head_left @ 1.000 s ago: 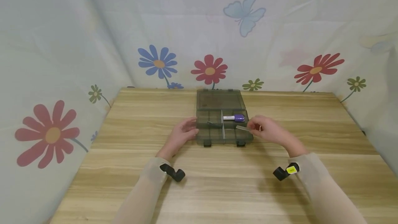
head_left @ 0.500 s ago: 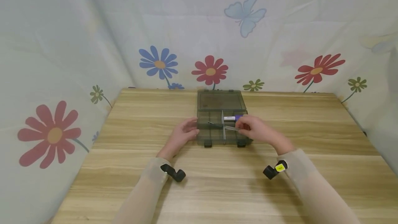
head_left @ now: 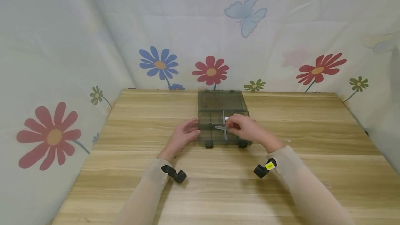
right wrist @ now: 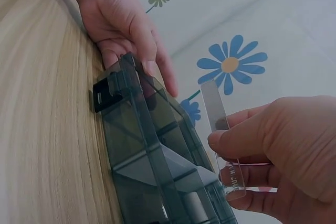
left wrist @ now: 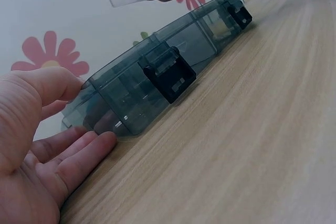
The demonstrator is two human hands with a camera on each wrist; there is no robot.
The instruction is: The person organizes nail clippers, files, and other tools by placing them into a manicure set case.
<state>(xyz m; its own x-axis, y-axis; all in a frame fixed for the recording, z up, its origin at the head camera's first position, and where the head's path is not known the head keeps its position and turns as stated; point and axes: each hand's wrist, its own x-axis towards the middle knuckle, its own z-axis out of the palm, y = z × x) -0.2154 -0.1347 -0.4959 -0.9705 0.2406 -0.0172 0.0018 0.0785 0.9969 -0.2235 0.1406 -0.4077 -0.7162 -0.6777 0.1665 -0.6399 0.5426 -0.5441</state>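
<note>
A grey see-through organizer box (head_left: 204, 135) stands with its lid laid back. My left hand (head_left: 182, 135) rests against its left end; in the left wrist view the thumb touches the upper corner and the fingers lie low along the side. Between thumb and fingers, my right hand (head_left: 248, 127) pinches a clear flat strip with a frosted part and white lettering (right wrist: 212, 103), which looks like a glass nail file. Its free end points left, above the box and over the middle divider. A small slim dark thing with a metal tip (head_left: 211, 123) shows in the left part.
The lid (head_left: 222, 100) lies flat behind the box, near the back edge of the wooden table (head_left: 150, 110). A white-bodied marker (head_left: 227, 118) is mostly hidden behind my right hand. Two dark latches (head_left: 209, 144) stick out in front. A flowered cloth hangs behind.
My right hand has moved left over the box with the nail file, from the right edge toward the middle divider, covering the marker's purple cap. The left hand and box have stayed put.
</note>
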